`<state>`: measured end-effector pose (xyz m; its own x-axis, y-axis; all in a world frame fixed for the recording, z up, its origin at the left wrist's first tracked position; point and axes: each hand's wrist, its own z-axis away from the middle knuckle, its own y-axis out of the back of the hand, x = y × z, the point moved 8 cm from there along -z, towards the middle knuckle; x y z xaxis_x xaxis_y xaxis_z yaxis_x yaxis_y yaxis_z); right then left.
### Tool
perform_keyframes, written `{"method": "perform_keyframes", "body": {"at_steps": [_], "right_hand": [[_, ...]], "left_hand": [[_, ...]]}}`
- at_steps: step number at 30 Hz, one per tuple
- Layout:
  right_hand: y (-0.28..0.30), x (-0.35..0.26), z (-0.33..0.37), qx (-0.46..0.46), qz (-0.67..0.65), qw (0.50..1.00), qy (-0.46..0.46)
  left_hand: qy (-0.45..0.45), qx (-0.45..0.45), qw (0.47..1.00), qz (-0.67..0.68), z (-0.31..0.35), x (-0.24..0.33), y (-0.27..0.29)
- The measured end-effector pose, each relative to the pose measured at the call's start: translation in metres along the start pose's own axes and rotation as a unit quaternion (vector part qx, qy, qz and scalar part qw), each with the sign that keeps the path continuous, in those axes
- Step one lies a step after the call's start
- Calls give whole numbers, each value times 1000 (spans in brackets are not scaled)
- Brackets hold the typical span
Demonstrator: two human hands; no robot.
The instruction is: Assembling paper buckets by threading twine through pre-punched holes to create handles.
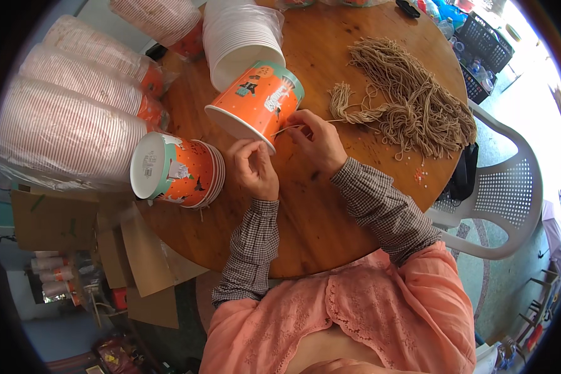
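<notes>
An orange paper bucket (255, 93) with a green band and printed figures lies tilted on the table in front of me, its white rim toward me. My left hand (254, 169) is closed at that rim, thumb and fingers pinched together against it. Close to the bucket's side, my right hand (321, 142) pinches a thin tan cord (285, 130). The cord runs past the hand toward a large heap of tan cords (411, 100) on the right. What lies inside the left fingertips is partly hidden.
A short stack of orange buckets (190, 169) stands at the left, beside long plastic-wrapped stacks (75, 131). A wrapped white stack (243, 47) lies behind the tilted bucket. Small orange and white bits (420, 177) dot the round wooden table (318, 218). A grey plastic chair (505, 187) stands right.
</notes>
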<state>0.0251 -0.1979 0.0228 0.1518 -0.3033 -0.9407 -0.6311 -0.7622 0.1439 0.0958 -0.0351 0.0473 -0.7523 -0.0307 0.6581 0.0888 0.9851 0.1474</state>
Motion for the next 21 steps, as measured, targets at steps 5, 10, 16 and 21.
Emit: {"method": "perform_keyframes", "body": {"at_steps": [5, 10, 16, 21], "right_hand": [[-5, -12, 4, -5, 24, 998, 59], [-27, -13, 17, -69, 92, 987, 115], [-12, -21, 11, -60, 79, 989, 110], [15, -28, 0, -53, 129, 986, 90]], "left_hand": [[-243, -35, 963, -110, 9, 57, -8], [-278, -105, 953, -64, 9, 53, -20], [-46, -85, 995, 13, 4, 5, -14], [75, -80, 988, 108, 5, -12, -11]]}}
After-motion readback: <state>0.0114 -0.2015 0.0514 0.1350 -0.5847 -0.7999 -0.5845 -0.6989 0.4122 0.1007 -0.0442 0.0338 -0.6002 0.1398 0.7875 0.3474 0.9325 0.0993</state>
